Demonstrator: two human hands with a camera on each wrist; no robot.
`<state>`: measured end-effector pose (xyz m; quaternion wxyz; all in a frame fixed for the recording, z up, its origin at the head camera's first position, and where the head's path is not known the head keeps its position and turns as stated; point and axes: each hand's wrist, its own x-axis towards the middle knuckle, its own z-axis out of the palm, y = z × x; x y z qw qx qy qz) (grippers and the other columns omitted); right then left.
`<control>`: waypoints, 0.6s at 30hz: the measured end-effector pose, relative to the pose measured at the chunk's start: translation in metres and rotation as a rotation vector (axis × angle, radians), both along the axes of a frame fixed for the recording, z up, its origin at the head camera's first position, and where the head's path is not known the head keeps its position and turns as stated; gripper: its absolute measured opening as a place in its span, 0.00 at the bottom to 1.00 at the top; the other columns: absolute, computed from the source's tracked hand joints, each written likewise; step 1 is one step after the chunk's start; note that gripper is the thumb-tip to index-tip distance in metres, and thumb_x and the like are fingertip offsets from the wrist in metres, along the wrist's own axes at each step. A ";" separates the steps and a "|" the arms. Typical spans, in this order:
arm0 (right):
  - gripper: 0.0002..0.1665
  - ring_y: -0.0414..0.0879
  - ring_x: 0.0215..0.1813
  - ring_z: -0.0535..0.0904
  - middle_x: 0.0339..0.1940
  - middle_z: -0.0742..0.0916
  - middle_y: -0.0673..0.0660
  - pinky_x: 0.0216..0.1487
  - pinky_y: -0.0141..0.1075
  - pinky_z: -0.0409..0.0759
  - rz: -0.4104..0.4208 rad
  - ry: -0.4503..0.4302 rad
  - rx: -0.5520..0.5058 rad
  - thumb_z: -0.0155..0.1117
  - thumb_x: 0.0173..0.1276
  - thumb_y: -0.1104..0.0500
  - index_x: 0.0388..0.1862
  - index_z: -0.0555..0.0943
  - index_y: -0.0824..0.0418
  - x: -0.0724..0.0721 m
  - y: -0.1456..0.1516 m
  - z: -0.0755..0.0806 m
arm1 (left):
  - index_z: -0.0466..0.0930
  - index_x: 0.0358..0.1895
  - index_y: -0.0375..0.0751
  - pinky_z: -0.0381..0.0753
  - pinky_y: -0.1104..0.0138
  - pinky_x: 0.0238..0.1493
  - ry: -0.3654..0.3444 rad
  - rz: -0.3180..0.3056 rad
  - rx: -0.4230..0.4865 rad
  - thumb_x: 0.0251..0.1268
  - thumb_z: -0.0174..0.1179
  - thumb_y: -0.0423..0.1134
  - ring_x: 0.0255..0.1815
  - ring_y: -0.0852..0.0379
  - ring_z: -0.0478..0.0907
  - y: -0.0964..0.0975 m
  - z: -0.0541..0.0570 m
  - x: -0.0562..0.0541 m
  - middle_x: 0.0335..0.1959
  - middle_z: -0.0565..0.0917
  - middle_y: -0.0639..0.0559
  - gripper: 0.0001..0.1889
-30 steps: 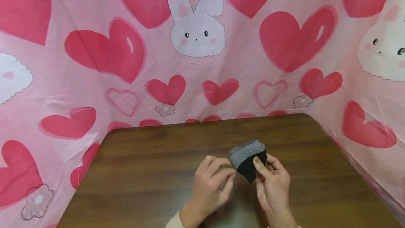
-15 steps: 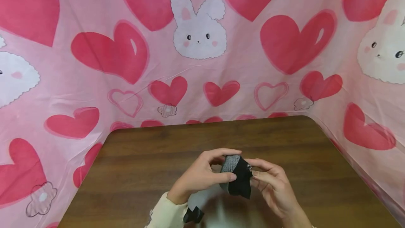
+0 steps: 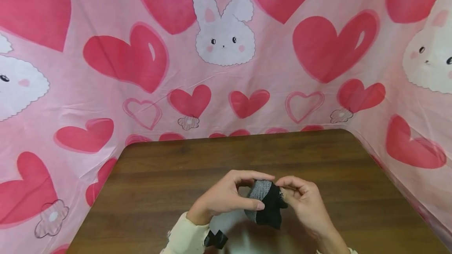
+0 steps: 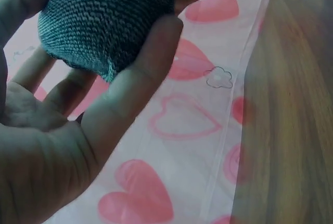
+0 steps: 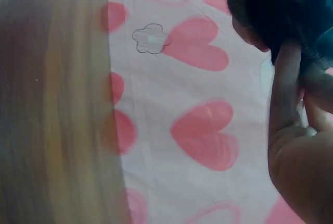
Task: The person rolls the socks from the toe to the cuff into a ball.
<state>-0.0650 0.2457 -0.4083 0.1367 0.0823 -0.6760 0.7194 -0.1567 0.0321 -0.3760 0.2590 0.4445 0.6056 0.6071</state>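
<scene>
A small knitted bundle [image 3: 271, 207], grey on its left part and black on its right, is held between both hands above the table. My left hand [image 3: 226, 195] grips the grey side, thumb across the front and fingers over the top. In the left wrist view, the grey ribbed knit [image 4: 104, 23] fills the space between thumb and fingers. My right hand [image 3: 305, 199] pinches the black edge at the right with thumb and fingertips. The right wrist view shows the dark fabric [image 5: 270, 10] at the top right, with a fingertip pressed into it.
The brown wooden table [image 3: 169, 183] spreads out around the hands. Behind and beside it hangs a pink cloth [image 3: 275, 69] printed with hearts and rabbits. A black bow-like piece [image 3: 216, 240] sits by the cream left sleeve [image 3: 187, 234].
The left hand has gone from touching the bundle's lower left corner to gripping its grey side. The bundle has turned and come lower and nearer; the right hand now pinches its black edge.
</scene>
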 end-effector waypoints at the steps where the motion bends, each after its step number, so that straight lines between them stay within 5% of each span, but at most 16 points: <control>1: 0.05 0.43 0.36 0.84 0.36 0.86 0.58 0.36 0.34 0.83 -0.033 -0.007 0.011 0.61 0.68 0.76 0.42 0.80 0.75 0.000 -0.001 0.002 | 0.79 0.63 0.43 0.84 0.57 0.43 -0.007 0.008 -0.003 0.58 0.71 0.30 0.46 0.52 0.80 0.001 0.000 0.000 0.55 0.83 0.50 0.27; 11: 0.09 0.43 0.27 0.80 0.26 0.82 0.59 0.29 0.30 0.80 -0.352 0.138 0.198 0.58 0.68 0.80 0.39 0.78 0.70 0.009 -0.015 0.017 | 0.77 0.55 0.44 0.84 0.56 0.39 -0.030 0.090 0.085 0.57 0.69 0.29 0.45 0.50 0.80 0.002 -0.005 0.005 0.50 0.78 0.45 0.21; 15: 0.13 0.43 0.26 0.77 0.30 0.83 0.57 0.26 0.30 0.77 -0.355 0.180 0.279 0.61 0.64 0.82 0.40 0.80 0.68 0.014 -0.023 0.011 | 0.77 0.55 0.41 0.86 0.54 0.33 -0.066 0.130 0.147 0.57 0.69 0.27 0.44 0.51 0.79 0.003 -0.003 0.009 0.50 0.78 0.44 0.22; 18: 0.11 0.44 0.27 0.78 0.31 0.83 0.56 0.26 0.29 0.76 -0.372 0.184 0.210 0.62 0.63 0.82 0.41 0.80 0.72 0.014 -0.023 0.010 | 0.78 0.56 0.44 0.86 0.54 0.31 -0.093 0.175 0.136 0.57 0.70 0.27 0.46 0.50 0.79 0.004 -0.002 0.011 0.51 0.79 0.44 0.23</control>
